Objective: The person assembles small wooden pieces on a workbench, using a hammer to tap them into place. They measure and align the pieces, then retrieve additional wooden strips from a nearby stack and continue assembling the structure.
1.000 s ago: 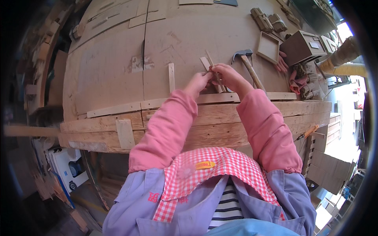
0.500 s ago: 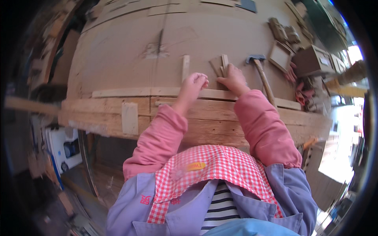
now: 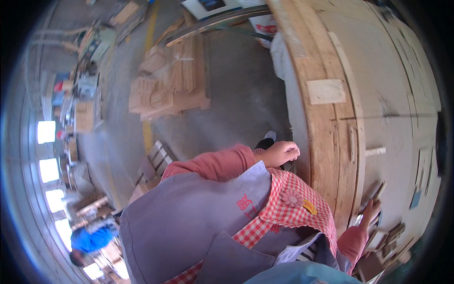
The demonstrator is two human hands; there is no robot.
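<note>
My left hand [image 3: 282, 152] is held beside the wooden workbench [image 3: 326, 165], over the floor, its fingers curled closed. Whether anything small is inside them is hidden. Over the bench top, my right hand [image 3: 371, 209] is closed around thin wooden strips [image 3: 380, 190], whose ends stick out past the fingers. Another short wooden strip [image 3: 376, 151] lies apart on the bench top. A long batten [image 3: 350, 80] runs along the bench edge.
On the floor to the left stands a pallet-like stack of wooden pieces [image 3: 184, 71]. A person in blue [image 3: 92, 239] is at the lower left, far off. A wooden patch [image 3: 326, 91] sits on the bench edge. Wooden frames and boxes [image 3: 376, 241] lie beyond my right hand.
The view has swung to the left, showing the workshop floor. My left hand has moved away from the bench top to its side. My right hand stays at the strips.
</note>
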